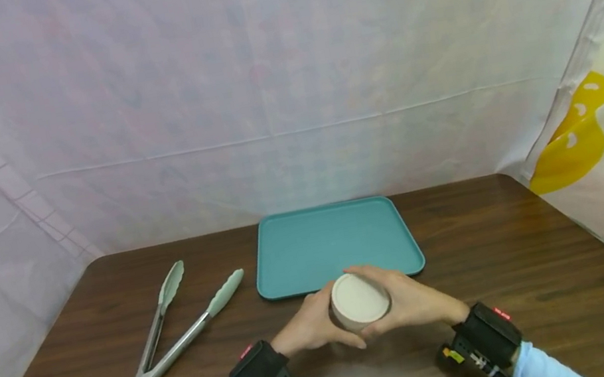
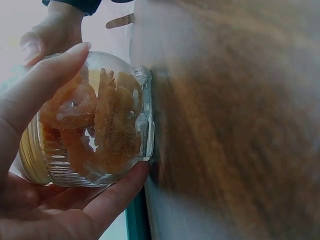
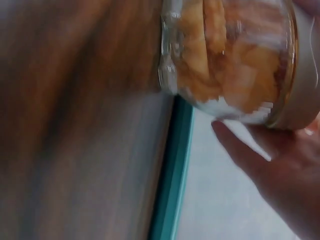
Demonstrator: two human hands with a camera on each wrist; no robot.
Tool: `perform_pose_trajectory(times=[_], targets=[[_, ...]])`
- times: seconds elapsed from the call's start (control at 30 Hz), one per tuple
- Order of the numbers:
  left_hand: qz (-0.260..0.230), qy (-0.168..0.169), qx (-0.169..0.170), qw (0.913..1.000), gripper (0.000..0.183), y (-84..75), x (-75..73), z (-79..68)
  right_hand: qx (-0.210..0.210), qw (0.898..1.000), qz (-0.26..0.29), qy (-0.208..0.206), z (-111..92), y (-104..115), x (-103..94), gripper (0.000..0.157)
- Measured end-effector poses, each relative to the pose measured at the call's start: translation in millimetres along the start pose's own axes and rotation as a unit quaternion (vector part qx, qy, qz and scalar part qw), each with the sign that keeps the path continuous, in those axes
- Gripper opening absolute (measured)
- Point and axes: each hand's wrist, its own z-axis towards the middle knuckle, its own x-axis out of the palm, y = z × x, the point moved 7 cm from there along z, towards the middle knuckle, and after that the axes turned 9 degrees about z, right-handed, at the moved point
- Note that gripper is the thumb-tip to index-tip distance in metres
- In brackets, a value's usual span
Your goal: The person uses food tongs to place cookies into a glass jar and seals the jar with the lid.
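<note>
Between both hands, in front of the tray, is a glass jar point(image 2: 112, 125) with a cream-coloured lid point(image 1: 360, 298). Golden-brown pieces, some with ridged edges, fill much of it. My left hand point(image 1: 315, 322) grips the jar from the left, its thumb lying along the near side in the left wrist view. My right hand point(image 1: 413, 300) holds the opposite side, fingers curled about the jar near the lid. Both thumbs meet at the front in the head view. The jar stands upright, its scalloped base right at the wooden tabletop point(image 2: 235, 125).
A teal tray point(image 1: 336, 243) lies just behind the jar, at the back of the table. To the left are spread metal tongs point(image 1: 176, 351) with pale green tips. Pale cloth point(image 1: 260, 88) hangs behind the table and on both sides.
</note>
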Motion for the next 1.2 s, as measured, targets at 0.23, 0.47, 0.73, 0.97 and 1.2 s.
perform_pose_trajectory(times=[0.23,0.47,0.73,0.97,1.2], targets=[[-0.003,-0.004,-0.006,1.0000,0.096,0.2,-0.5,-1.8,-0.004,0.997,-0.032,-0.072,-2.1,8.0,3.4,0.078],[-0.004,-0.006,-0.016,0.9998,0.095,0.9,-0.6,-2.1,0.046,0.977,-0.125,-0.169,-7.0,16.7,8.8,0.078],[-0.002,-0.006,-0.012,0.9999,0.093,-0.6,-0.8,-1.8,0.040,0.980,-0.130,-0.142,-6.4,17.0,9.2,0.083],[0.016,-0.001,-0.003,0.9999,0.094,-0.7,-0.5,0.5,0.017,1.000,0.009,-0.017,-4.7,2.5,1.3,0.092],[0.024,-0.004,0.000,0.9997,0.095,-1.1,-0.4,0.1,-0.007,0.999,0.037,0.014,-0.3,-1.3,2.8,0.085]])
